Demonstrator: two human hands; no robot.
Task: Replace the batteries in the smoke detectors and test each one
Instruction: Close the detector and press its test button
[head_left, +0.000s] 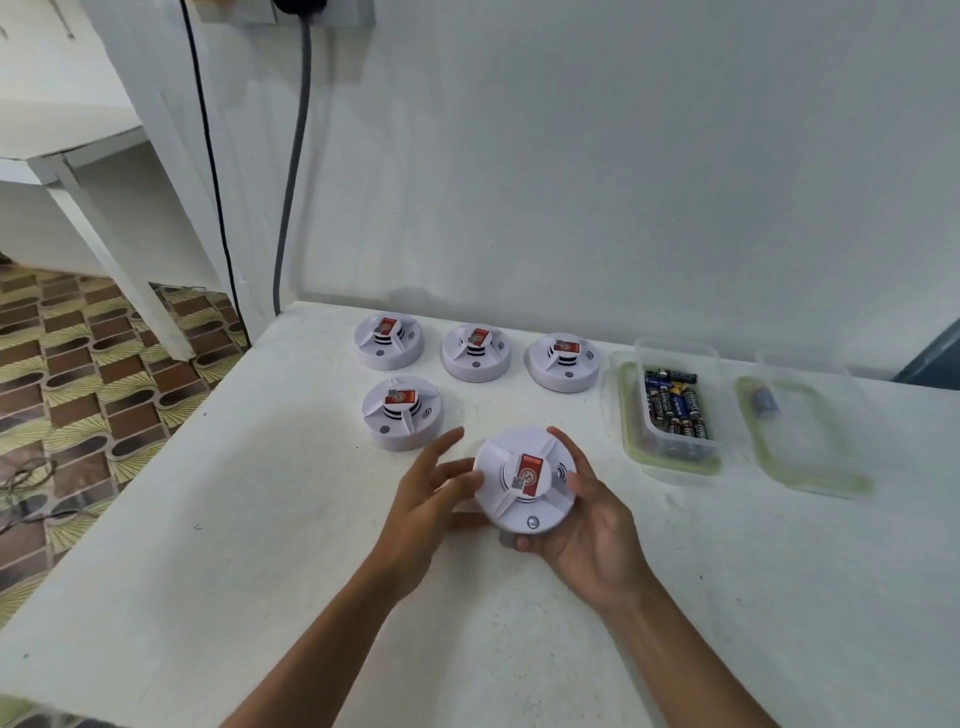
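Observation:
A round white smoke detector (525, 480) with a red label on top is held just above the white table (260, 545). My right hand (592, 530) grips it from the right and underneath. My left hand (426, 499) touches its left rim with fingers spread. Several more detectors of the same kind rest on the table behind: one (401, 410) close by on the left, and a row of three (388, 340), (475, 352), (564, 360) near the wall. A clear plastic box (675, 405) to the right holds several batteries.
A second clear container (810, 431) with one small battery-like item (764, 402) sits at the far right. Two cables (291, 171) hang down the wall at the back left. The table's left edge drops to a patterned floor (78, 384).

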